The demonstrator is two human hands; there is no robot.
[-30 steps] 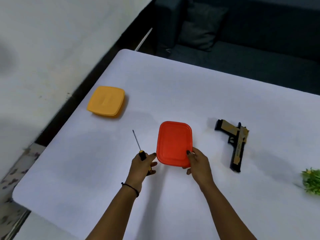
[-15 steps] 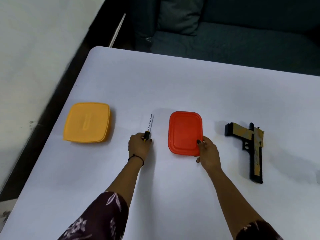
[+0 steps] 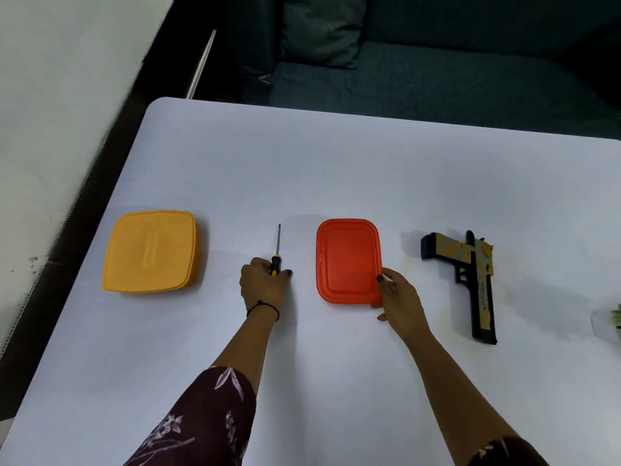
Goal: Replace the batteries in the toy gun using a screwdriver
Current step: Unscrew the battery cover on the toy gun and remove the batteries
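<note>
A black and tan toy gun (image 3: 473, 274) lies flat on the white table (image 3: 336, 169) at the right, untouched. A thin screwdriver (image 3: 277, 247) with a black and yellow handle lies pointing away from me; my left hand (image 3: 263, 284) is closed around its handle. An orange-red lidded box (image 3: 347, 258) sits in the middle, and my right hand (image 3: 398, 297) grips its near right corner, thumb on the lid. No batteries are visible.
A yellow lidded box (image 3: 151, 252) rests on the table's left side. A bit of green plant (image 3: 616, 316) shows at the right edge. A dark sofa with a cushion (image 3: 322, 31) stands beyond the table's far edge. A white wall runs along the left.
The view has swung and pulled back, so both boxes, the screwdriver and the gun now line up across the table. Both hands keep their hold, and the screwdriver has turned straighter.
</note>
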